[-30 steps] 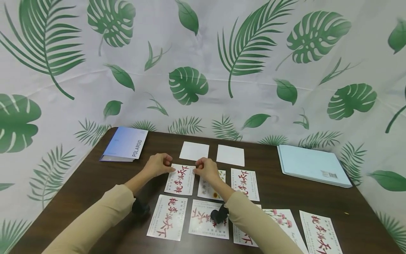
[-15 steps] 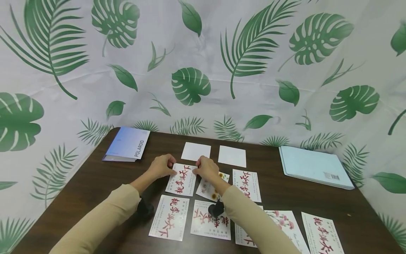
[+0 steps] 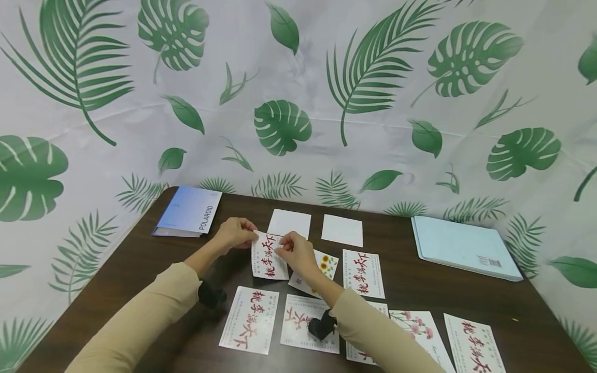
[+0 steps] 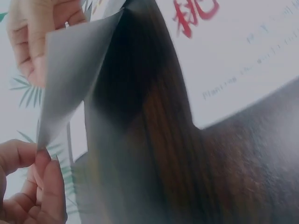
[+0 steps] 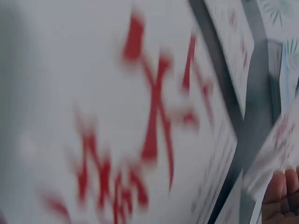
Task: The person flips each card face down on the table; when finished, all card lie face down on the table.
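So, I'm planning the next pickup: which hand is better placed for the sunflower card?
Right hand, probably: it's nearer the sunflower card, while the left hand pinches the lifted card.

From my head, one camera looks forward and down across the dark brown wooden table (image 3: 404, 287) to the white cloth backdrop with green leaves (image 3: 298, 67). Closer in, my left wrist's camera faces the shaded back of a white rectangular card with red characters (image 4: 72, 79), whose front the head view shows. My right wrist's looks very closely at a blurred, red-marked white sheet (image 5: 117, 88).
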### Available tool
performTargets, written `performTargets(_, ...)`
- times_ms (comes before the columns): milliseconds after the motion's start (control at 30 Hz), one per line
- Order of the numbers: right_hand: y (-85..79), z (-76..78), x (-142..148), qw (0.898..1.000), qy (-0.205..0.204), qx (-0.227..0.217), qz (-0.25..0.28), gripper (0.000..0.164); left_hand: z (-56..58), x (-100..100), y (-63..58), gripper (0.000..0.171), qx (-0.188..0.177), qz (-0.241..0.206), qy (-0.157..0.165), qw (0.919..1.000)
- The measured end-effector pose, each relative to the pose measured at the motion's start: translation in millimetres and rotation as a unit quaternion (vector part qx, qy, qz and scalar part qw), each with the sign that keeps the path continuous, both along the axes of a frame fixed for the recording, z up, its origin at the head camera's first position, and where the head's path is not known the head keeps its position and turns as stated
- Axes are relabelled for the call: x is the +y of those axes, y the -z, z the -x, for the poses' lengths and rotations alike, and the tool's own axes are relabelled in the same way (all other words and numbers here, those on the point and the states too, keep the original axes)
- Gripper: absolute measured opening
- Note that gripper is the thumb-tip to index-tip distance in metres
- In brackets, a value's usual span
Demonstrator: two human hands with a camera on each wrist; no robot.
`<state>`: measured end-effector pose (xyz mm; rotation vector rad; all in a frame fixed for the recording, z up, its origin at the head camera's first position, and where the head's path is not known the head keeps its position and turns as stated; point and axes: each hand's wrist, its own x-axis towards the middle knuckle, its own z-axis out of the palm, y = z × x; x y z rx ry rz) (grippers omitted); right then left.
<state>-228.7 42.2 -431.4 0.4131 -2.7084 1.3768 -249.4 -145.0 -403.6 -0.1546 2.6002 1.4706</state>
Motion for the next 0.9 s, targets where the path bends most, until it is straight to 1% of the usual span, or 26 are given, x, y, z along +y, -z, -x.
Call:
performTargets(67,-4.3,-8.4,-6.5,0.999,-0.036,-0.008,0.028,0.019,-0.4,2.0,-4.2,0.016,0.005,-0.001,0.003,1.0)
performTargets(133,-8.4,-14.8,-11.9,0.998,-0.051,-0.019,0.042,0.024,-2.0,5.7,-8.3,0.016,0.012,-0.003,0.007,0.9999)
performTargets(300,-17.1,-21.9,-16.5,0.998,-0.031,-0.043,0.037,0.033,-8.2,17.5,-17.9,0.017,0.03,-0.005,0.019,0.9994)
performTargets(400,-22.7,-23.9,-14.3,0.995,-0.035,-0.079,0.05,0.035,-12.2,22.7,-22.9,0.017,0.035,-0.004,0.027,0.999)
performTargets(500,-30.5,-25.9,-11.0,0.988,-0.049,-0.119,0.088,0.032,-15.4,26.5,-27.4,0.018,0.038,-0.012,0.033,0.9986)
performTargets(600,-38.8,-26.4,-5.8,0.982,-0.059,-0.133,0.12,0.023,-17.4,29.3,-30.6,0.024,0.04,-0.036,0.043,0.9976)
performTargets(667,-42.4,-25.5,-0.6,0.984,-0.048,-0.12,0.122,0.016,-18.3,30.1,-30.6,0.028,0.041,-0.053,0.047,0.9967)
performTargets(733,-43.3,-23.9,5.5,0.989,-0.022,-0.095,0.11,0.012,-19.7,29.1,-28.5,0.031,0.044,-0.055,0.045,0.9965)
performTargets(800,-41.9,-22.6,11.3,0.991,0.011,-0.081,0.106,0.013,-21.9,26.3,-23.9,0.032,0.05,-0.041,0.039,0.9972)
performTargets(900,-35.5,-20.7,16.8,0.988,0.05,-0.081,0.125,0.013,-26.5,21.1,-13.5,0.035,0.045,-0.01,0.022,0.9987)
